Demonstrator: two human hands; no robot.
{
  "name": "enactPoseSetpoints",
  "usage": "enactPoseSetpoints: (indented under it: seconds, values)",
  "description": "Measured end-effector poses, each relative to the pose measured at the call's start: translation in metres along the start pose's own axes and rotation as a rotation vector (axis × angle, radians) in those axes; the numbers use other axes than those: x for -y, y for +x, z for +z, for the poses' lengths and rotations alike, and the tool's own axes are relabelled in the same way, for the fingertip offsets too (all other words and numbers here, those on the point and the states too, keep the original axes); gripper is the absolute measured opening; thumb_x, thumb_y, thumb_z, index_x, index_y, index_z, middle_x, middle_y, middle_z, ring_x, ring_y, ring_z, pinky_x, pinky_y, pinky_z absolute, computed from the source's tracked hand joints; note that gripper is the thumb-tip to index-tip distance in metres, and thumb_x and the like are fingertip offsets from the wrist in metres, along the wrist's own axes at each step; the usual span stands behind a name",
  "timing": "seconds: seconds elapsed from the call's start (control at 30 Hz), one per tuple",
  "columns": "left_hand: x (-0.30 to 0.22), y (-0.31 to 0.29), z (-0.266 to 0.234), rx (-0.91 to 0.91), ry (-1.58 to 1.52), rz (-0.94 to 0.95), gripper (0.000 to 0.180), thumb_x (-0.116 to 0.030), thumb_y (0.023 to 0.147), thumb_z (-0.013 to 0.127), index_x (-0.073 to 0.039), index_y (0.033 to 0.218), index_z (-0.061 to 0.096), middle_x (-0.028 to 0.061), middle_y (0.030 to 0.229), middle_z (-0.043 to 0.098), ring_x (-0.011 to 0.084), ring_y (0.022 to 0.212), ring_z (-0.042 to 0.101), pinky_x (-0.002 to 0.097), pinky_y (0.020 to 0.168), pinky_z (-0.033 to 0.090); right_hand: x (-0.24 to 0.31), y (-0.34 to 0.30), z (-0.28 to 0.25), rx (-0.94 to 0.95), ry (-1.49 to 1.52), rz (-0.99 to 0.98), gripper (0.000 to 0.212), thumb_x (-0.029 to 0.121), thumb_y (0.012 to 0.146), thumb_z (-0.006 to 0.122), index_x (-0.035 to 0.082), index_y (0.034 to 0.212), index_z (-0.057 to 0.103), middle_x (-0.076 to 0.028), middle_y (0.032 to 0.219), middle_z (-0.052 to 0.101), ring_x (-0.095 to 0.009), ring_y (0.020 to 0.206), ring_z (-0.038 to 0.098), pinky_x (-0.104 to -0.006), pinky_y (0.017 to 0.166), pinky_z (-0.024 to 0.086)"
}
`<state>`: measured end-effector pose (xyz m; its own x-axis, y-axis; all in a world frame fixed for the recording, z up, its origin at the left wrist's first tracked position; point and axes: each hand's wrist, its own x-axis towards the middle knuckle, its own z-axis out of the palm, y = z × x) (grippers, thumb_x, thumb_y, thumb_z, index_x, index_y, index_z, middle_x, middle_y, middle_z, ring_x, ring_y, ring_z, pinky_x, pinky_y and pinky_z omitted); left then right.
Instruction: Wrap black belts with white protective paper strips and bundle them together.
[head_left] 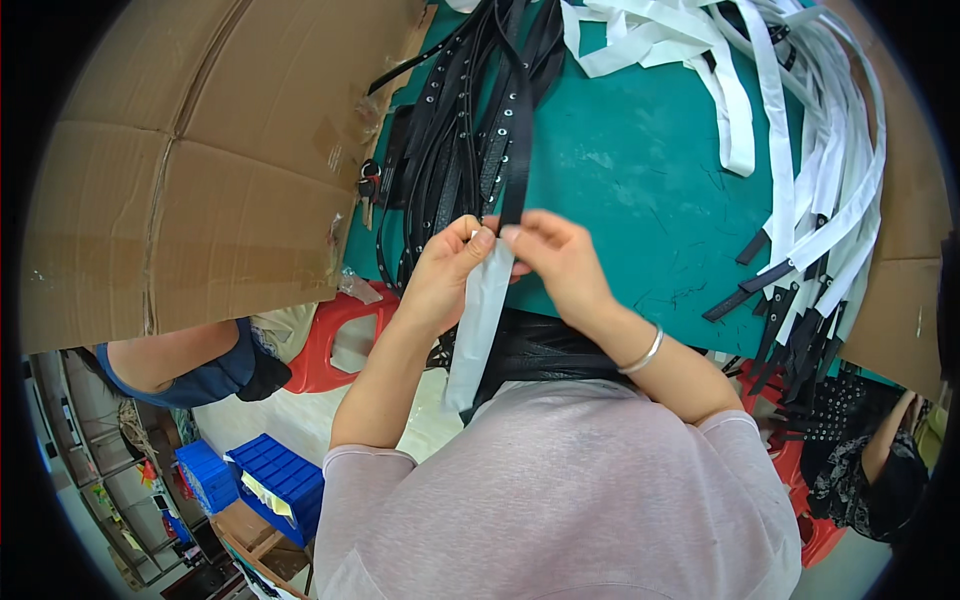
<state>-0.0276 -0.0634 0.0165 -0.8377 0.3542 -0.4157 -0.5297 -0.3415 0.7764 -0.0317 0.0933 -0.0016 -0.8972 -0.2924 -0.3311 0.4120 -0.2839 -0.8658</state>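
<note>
Over the near edge of the table, my left hand (448, 270) pinches the upper end of a white sleeve (478, 330), which hangs down in front of my shirt. Close against it, my right hand (560, 262) has thumb and fingers closed on a black belt (517, 165) where the belt meets the sleeve's mouth. Fingers partly hide how far the belt reaches inside. From there the belt runs up and away over a heap of black belts with metal eyelets (440, 130). More black belts (550, 350) lie below my hands across my lap.
A green tabletop (620, 180) carries loose white sleeves (650, 45) at the back and a bundle of white-sleeved belts (830, 200) at right. Cardboard (240, 190) walls the left side. Keys (368, 185) lie near it. People sit at both sides; blue bins (280, 485) stand lower left.
</note>
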Motion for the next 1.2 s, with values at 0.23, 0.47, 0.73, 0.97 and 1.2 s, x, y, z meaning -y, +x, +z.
enactPoseSetpoints:
  seconds: [0.23, 0.47, 0.73, 0.97, 1.2]
  values:
    - [0.008, -0.003, -0.008, 0.355, 0.45, -0.04, 0.032, -0.031, 0.092, 0.055, -0.003, 0.107, 0.05, 0.0091, 0.096, 0.064, 0.0172, 0.09, 0.061, 0.028, 0.079, 0.047, 0.047, 0.037, -0.031, 0.058, 0.143, -0.148, 0.02, 0.016, 0.087, 0.06, 0.0, 0.099, 0.061, -0.011, 0.097, 0.066, -0.014, 0.093, 0.06, -0.0294, 0.086, 0.045]
    - [0.011, -0.003, -0.006, 0.377, 0.283, -0.152, 0.026, -0.031, 0.091, 0.056, -0.005, 0.087, 0.053, -0.0028, 0.066, 0.045, 0.0068, 0.059, 0.046, 0.0267, 0.062, 0.05, 0.008, 0.0, -0.022, 0.236, 0.161, -0.03, 0.019, 0.018, 0.089, 0.058, 0.001, 0.096, 0.063, -0.013, 0.104, 0.064, -0.017, 0.096, 0.059, -0.0328, 0.089, 0.043]
    - [0.028, -0.039, -0.015, 0.377, 0.064, -0.351, 0.034, -0.037, 0.088, 0.058, -0.005, 0.085, 0.049, -0.0009, 0.063, 0.041, 0.0076, 0.057, 0.044, 0.0341, 0.067, 0.055, 0.028, 0.041, -0.03, 0.043, 0.277, -0.147, 0.025, 0.021, 0.092, 0.053, 0.002, 0.107, 0.052, -0.013, 0.104, 0.064, -0.019, 0.096, 0.06, -0.0329, 0.086, 0.045]
    - [0.033, -0.051, -0.023, 0.376, 0.081, -0.311, 0.035, -0.039, 0.087, 0.059, -0.005, 0.09, 0.051, -0.0004, 0.068, 0.042, 0.0078, 0.061, 0.045, 0.0355, 0.073, 0.054, 0.035, 0.017, -0.026, -0.097, 0.049, -0.462, 0.017, 0.019, 0.095, 0.049, 0.003, 0.099, 0.049, -0.014, 0.097, 0.066, -0.015, 0.085, 0.061, -0.0285, 0.08, 0.047]
    - [0.024, -0.041, -0.017, 0.436, 0.147, -0.225, 0.033, -0.038, 0.09, 0.055, -0.005, 0.091, 0.054, -0.0022, 0.07, 0.043, 0.0078, 0.064, 0.044, 0.0302, 0.07, 0.05, 0.056, -0.009, -0.017, -0.012, -0.045, -0.555, 0.014, 0.016, 0.095, 0.05, 0.003, 0.097, 0.047, -0.013, 0.092, 0.067, -0.01, 0.078, 0.06, -0.023, 0.071, 0.046]
